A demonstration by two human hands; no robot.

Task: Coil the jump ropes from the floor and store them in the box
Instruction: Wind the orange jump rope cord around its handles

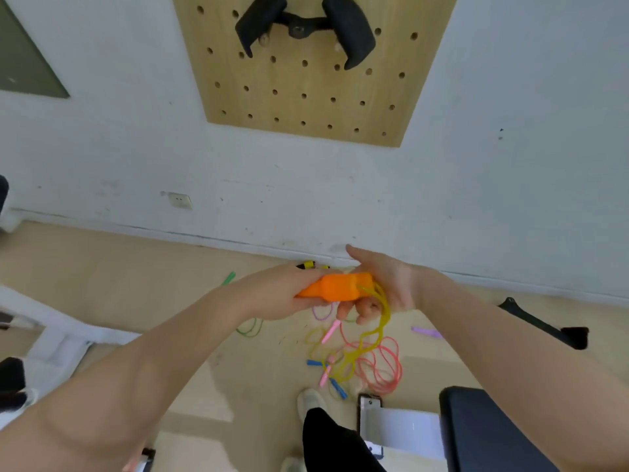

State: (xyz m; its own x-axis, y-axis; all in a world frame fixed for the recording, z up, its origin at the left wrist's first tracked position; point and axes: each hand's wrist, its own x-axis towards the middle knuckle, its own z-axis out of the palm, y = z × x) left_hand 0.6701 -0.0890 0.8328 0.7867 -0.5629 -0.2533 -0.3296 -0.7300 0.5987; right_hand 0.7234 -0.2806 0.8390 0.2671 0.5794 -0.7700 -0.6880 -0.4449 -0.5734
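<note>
Holding the orange handles (pixel 335 287) of a jump rope, the left hand (pixel 272 294) has its fingers curled around them. The right hand (pixel 384 284) is just beside the handles, with the yellow rope (pixel 383 315) looped over its curled lower fingers; its thumb is stretched out. The yellow rope hangs down to the floor (pixel 136 284), into a tangle of pink, red and blue-handled ropes (pixel 374 366). A green rope (pixel 250 327) lies near, on the left. A wooden pegboard (pixel 306 86) is on the wall.
</note>
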